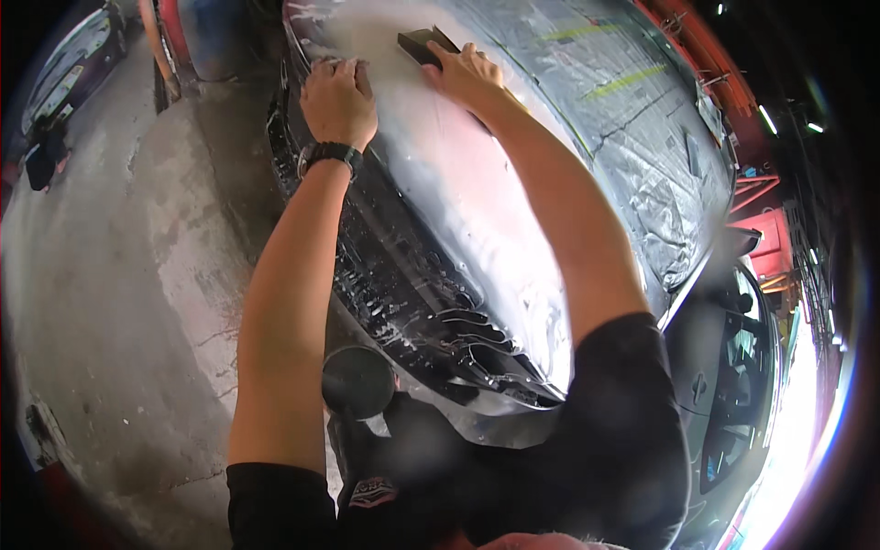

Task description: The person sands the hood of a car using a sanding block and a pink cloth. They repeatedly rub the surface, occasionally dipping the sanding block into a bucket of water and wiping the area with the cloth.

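Note:
A dark rectangular sanding block [426, 44] lies against the pale, dusty face of a car bumper [440, 165]. My right hand [467, 75] grips this block from its right end, fingers laid across it. Farther left, my left hand [337, 101] rests on the bumper near its black edge, fingers bent over the surface and their tips partly hidden. A dark watch [330, 159] circles that wrist. Whitish and pinkish patches cover the bumper, while white smears mark its black lower trim [403, 247].
Clear plastic sheeting [642, 137] covers the car body on the right. A dark car [724, 385] stands at the lower right. A round black object [357, 380] sits below the bumper. Concrete floor [119, 275] stretches along the left, with another vehicle [73, 69] at the far left.

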Demonstrator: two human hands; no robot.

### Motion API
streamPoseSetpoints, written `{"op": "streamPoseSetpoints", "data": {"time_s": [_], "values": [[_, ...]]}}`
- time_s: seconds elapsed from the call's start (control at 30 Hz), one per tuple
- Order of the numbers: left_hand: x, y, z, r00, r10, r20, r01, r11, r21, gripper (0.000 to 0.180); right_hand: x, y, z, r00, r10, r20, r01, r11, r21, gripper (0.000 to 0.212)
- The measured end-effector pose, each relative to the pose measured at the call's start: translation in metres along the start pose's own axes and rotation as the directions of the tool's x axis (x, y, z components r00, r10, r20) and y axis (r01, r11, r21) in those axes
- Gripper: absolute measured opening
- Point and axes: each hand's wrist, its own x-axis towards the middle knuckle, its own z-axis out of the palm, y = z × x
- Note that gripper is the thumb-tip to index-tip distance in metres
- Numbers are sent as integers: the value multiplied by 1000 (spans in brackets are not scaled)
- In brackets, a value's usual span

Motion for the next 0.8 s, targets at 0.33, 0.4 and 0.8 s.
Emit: {"op": "streamPoseSetpoints", "data": {"time_s": [0.33, 0.4, 0.8], "values": [[1, -29, -9, 995, 63, -81, -58, 996, 61, 22, -125, -14, -44, 948, -304, 92, 284, 941, 183, 54], [-1, -29, -9, 995, 79, -64, -74, 995, 68, 23, -83, -2, -31, 975, -209, 81, 194, 968, 156, 55], [9, -36, -6, 993, 101, -66, -96, 993, 67, 18, -125, 28, -26, 971, -232, -56, 239, 950, 199, 57]]}}
